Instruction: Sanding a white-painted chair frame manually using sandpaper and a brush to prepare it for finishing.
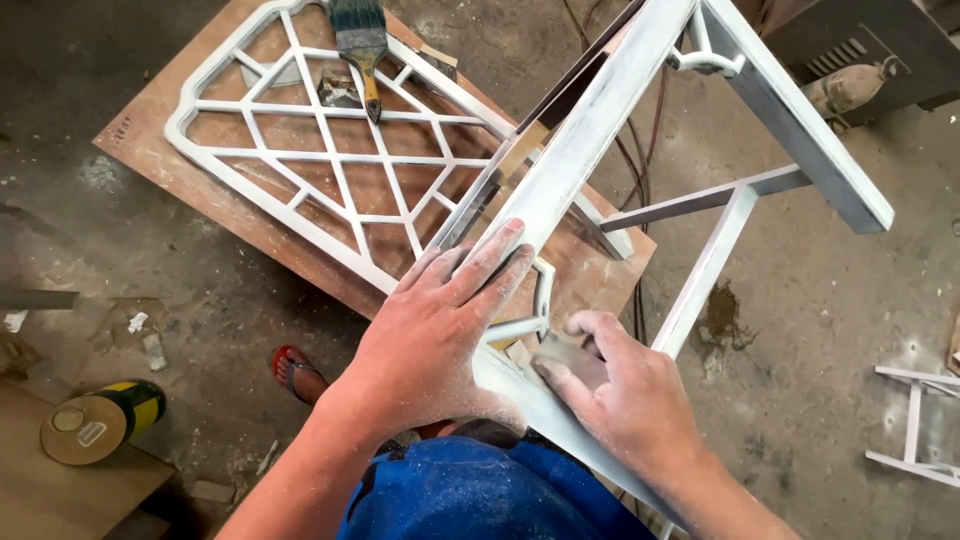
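The left hand (440, 320) lies flat, fingers spread, on the stiff white chair frame (600, 120); right hand (610, 385) fingers pinch sandpaper (562, 350).

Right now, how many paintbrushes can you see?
1. The paintbrush lies at the top of the view, on the white lattice panel that rests on the brown board. Others may be hidden behind the chair frame.

The flat brown plywood board (250, 225) on the floor carries the white wooden lattice panel (330, 150), a worn bristle paintbrush (362, 45) on it, left of the white-primed wooden chair frame (700, 150).
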